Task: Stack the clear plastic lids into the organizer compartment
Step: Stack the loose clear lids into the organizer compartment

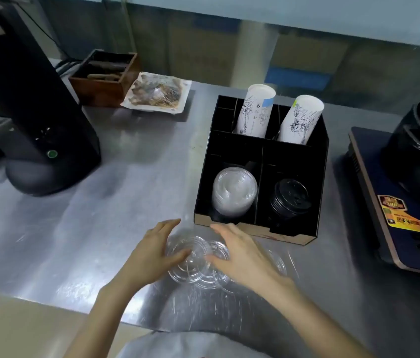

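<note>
Several clear plastic lids [198, 270] lie loose and overlapping on the steel counter, just in front of the black organizer [319, 182]. A stack of clear lids [233, 192] sits in the organizer's front left compartment. My left hand [152, 254] rests on the left side of the loose lids, thumb on one lid. Over their right side my right hand [245, 257] is spread with its fingers apart, covering some lids. Neither hand has lifted a lid.
Black lids [290, 200] fill the front right compartment; two sleeves of paper cups [255, 112] stand in the back ones. A black machine [30, 112] is at left, a wooden box [105, 78] and wrapped tray [157, 94] behind, a cooker with a pot [410, 197] at right.
</note>
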